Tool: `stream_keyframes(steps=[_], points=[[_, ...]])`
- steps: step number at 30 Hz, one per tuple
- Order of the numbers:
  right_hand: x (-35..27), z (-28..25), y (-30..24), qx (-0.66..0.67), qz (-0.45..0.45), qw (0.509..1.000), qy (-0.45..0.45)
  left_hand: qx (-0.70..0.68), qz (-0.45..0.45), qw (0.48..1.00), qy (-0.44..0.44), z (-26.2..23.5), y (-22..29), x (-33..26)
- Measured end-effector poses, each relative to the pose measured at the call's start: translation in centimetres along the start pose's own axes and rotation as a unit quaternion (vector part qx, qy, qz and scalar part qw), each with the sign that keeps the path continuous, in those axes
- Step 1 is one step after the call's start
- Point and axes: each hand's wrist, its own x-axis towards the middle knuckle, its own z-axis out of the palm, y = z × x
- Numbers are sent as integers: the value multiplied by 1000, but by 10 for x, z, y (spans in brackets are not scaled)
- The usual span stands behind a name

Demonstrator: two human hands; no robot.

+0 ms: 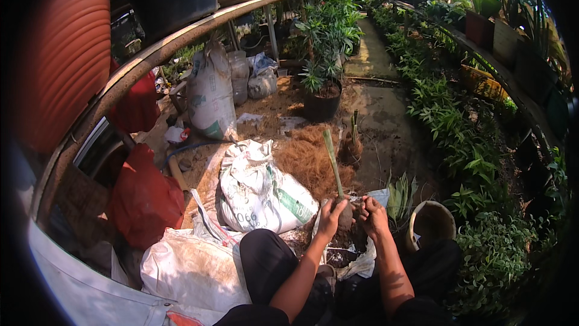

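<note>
Head view: between four and five o'clock, the left hand (330, 217) grips a green-stemmed plant (335, 174) by its root ball (345, 214). The right hand (374, 217), just beside, is curled closed; I cannot tell on what. From the plant, brown fibre (306, 160) lies toward ten o'clock, a white sack (256, 196) toward eight.

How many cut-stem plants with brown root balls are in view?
2: one plant held in the left hand, a second plant on the ground right of the brown fibre heap; others may be hidden.
</note>
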Motion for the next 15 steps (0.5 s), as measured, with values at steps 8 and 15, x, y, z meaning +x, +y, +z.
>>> stream_keyframes(steps=[8, 15], points=[[7, 2, -1, 13, -2, 999, 42, 1, -5, 1000, 5, -2, 1, 1], [7, -26, 13, -85, -23, 994, 65, 25, 6, 1000, 10, -4, -9, -4]])
